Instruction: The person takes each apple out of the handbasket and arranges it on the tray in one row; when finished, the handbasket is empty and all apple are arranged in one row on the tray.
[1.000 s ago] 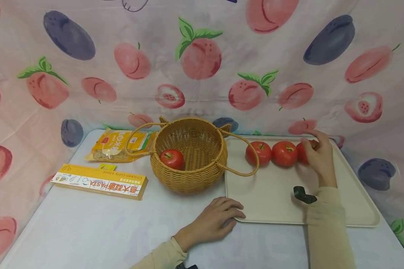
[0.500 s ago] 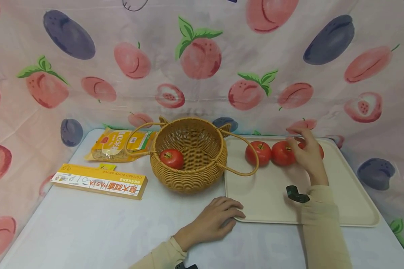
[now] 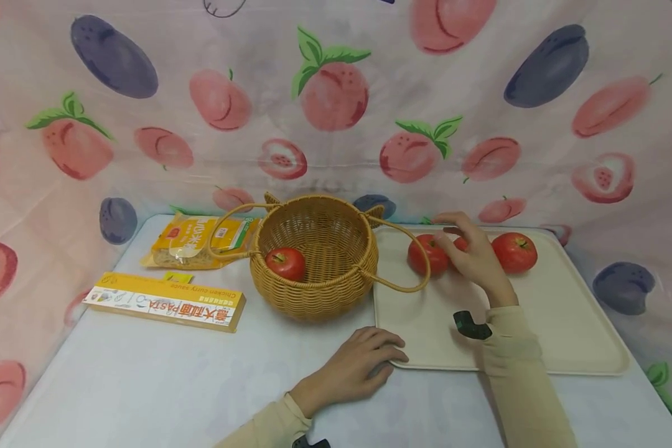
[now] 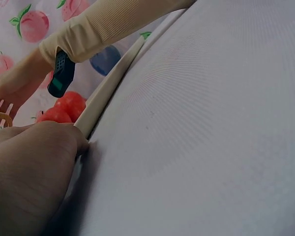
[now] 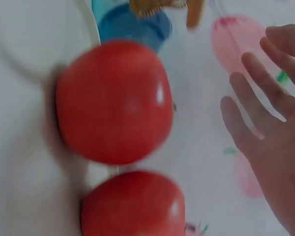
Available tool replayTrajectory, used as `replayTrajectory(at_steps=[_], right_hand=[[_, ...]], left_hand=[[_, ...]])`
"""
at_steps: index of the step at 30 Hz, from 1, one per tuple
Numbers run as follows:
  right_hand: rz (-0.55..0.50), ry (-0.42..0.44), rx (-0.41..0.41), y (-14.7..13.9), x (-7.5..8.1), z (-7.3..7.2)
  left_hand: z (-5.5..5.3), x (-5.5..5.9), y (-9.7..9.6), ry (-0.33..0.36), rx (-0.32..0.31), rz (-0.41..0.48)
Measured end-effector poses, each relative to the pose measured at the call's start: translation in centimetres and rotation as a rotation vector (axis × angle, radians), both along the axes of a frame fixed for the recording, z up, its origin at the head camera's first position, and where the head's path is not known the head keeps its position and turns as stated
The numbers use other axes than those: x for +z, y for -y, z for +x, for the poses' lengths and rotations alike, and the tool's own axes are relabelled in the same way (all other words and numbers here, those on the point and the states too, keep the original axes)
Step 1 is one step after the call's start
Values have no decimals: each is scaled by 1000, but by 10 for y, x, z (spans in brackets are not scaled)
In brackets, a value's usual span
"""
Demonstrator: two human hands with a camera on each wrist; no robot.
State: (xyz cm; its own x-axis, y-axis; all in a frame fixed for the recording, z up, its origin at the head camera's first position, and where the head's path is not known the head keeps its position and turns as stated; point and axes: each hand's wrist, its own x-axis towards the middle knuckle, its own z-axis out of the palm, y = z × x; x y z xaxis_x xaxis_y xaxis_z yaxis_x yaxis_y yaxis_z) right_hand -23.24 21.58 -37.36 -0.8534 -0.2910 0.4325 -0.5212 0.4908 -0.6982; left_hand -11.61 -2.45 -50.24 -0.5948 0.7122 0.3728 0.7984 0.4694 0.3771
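My right hand (image 3: 476, 258) hangs over the back of a cream tray (image 3: 571, 330), fingers extended and spread, holding nothing. It partly hides the middle of three red apples there. The left apple (image 3: 427, 255) shows behind the basket's handle, and the right apple (image 3: 515, 252) sits apart. In the right wrist view two apples, one nearer the top (image 5: 113, 103) and one below (image 5: 135, 206), lie left of the hand (image 5: 280, 118). My left hand (image 3: 355, 370) rests with relaxed fingers at the tray's front left corner.
A round wicker basket (image 3: 313, 305) with two looped handles stands left of the tray, another apple (image 3: 285, 264) inside. Left of it lie a yellow bag of food (image 3: 185, 242), a flat pasta box (image 3: 168, 303) and a small yellow packet (image 3: 178, 277). A fruit-patterned cloth rises behind.
My right hand has moved left along the row, from the right apple to above the middle one, uncovering the right apple. The left hand and basket have not moved.
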Motion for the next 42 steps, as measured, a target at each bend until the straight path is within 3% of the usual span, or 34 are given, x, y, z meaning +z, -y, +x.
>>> replayTrajectory(at_steps=[7, 13, 20, 31, 42], right_hand=[[1, -47, 129, 20, -11, -6], [67, -65, 216, 32, -17, -9], [197, -67, 320, 50, -7, -11], [425, -296, 474, 76, 13, -18], [623, -397, 572, 100, 29, -23]], left_hand=[[0, 2, 1, 13, -2, 5], [0, 2, 0, 24, -7, 1], [-1, 0, 1, 33, -5, 0], [1, 1, 0, 46, 0, -3], [2, 3, 0, 52, 5, -9]])
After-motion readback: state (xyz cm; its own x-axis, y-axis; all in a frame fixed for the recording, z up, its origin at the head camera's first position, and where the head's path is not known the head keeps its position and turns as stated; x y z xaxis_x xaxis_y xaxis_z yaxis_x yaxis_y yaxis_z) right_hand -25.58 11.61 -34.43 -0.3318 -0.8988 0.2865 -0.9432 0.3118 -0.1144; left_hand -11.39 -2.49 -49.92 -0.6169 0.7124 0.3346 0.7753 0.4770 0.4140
